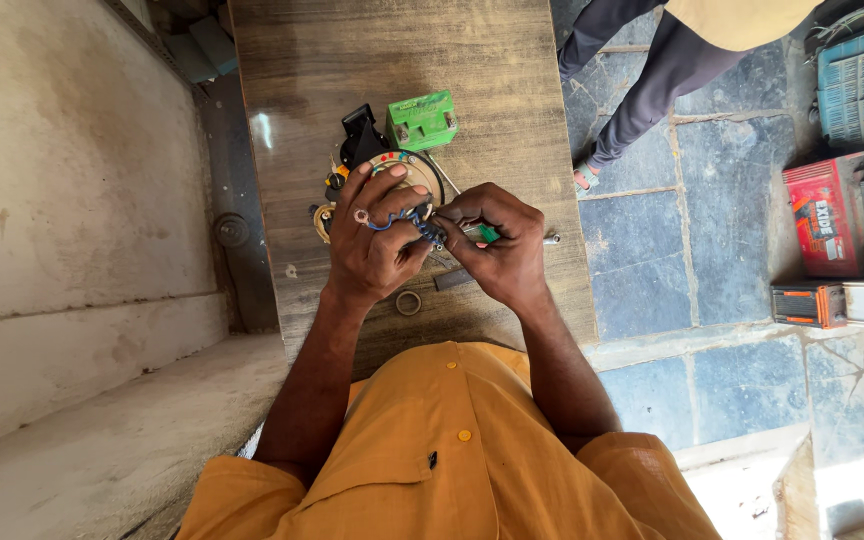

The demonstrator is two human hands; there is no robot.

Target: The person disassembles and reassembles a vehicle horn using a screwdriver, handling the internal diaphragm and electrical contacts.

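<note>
Gripping a small bundle of blue wires (404, 218) between thumb and curled fingers, the left hand (372, 240) holds it up just above the wooden table (292, 120), with a small metal ring terminal (361, 215) showing against its fingers. The right hand (497, 245) is closed around a tool with a green handle (489, 234), whose tip meets the wires where the two hands come together; what kind of tool it is cannot be told. Just beyond the hands, toward the far end of the table, lies a round part with a coloured rim (407, 168), a black piece (360, 135) and a green box (421, 120). A small ring (408, 302) rests on the near side, beside a dark flat bit (452, 280). The wire work looks midway: the wires are not yet seated on the round part, and loose pieces lie unfitted. Another person's legs (642, 90) stand on the stone floor at the far right.
</note>
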